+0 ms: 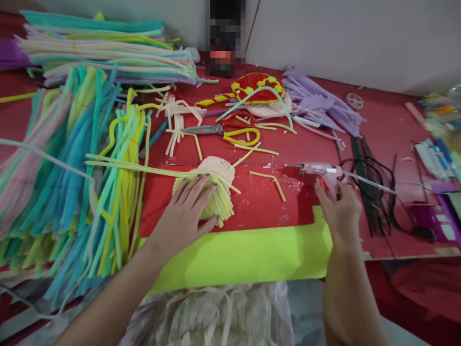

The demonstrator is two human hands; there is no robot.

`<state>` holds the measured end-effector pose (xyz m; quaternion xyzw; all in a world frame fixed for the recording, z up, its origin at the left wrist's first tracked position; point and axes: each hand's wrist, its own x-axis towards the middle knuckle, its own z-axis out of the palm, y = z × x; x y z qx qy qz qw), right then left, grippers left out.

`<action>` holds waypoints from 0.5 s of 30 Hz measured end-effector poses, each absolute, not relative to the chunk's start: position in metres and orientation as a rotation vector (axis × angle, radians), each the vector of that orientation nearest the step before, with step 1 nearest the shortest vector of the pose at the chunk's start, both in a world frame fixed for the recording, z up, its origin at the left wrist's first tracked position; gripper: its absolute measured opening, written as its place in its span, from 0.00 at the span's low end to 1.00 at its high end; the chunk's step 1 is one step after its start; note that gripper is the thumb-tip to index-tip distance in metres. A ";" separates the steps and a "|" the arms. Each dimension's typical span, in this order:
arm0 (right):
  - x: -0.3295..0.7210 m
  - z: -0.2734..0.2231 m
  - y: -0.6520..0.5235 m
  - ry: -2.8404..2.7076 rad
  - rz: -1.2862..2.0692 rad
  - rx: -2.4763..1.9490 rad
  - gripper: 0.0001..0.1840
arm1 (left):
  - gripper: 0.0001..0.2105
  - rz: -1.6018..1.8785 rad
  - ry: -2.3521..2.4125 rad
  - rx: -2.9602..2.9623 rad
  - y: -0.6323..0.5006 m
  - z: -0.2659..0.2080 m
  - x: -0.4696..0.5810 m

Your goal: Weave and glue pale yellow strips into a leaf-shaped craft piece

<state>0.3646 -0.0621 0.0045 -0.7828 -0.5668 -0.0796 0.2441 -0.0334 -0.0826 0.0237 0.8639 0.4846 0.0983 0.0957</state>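
My left hand [192, 199] lies flat with its fingers stretched over a leaf-shaped piece of pale yellow and cream pipe cleaners [218, 206]. Long pale yellow pipe cleaners [154, 169] cross the top of this piece and reach out to the left. At the right, my right hand [340, 206] is wrapped around the handle of a pink glue gun [322, 169], whose nozzle points left. A clear glue stick [374, 181] sticks out from its back. Between the hands, a bent pale yellow pipe cleaner [268, 176] rests on the red table.
Bundles of coloured pipe cleaners [82, 158] fill the left side. Behind the leaf-shaped piece lie scissors [223, 129] with red and yellow handles and a red-and-yellow fan-shaped craft [257, 89]. Purple pipe cleaners [322, 103] and black cable [370, 180] are farther right. A lime-green sheet [237, 257] runs along the front.
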 end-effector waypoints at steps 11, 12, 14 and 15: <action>0.194 0.039 -0.077 -1.897 0.175 -1.581 0.07 | 0.29 0.296 1.454 2.536 -0.083 0.023 -0.032; 0.184 0.037 -0.077 -1.949 0.205 -1.583 0.07 | 0.29 0.295 1.449 2.531 -0.083 0.023 -0.033; 0.174 0.031 -0.076 -2.013 0.239 -1.606 0.07 | 0.29 0.298 1.433 2.523 -0.083 0.023 -0.033; 0.172 0.028 -0.076 -2.026 0.260 -1.615 0.08 | 0.29 0.298 1.429 2.520 -0.083 0.023 -0.033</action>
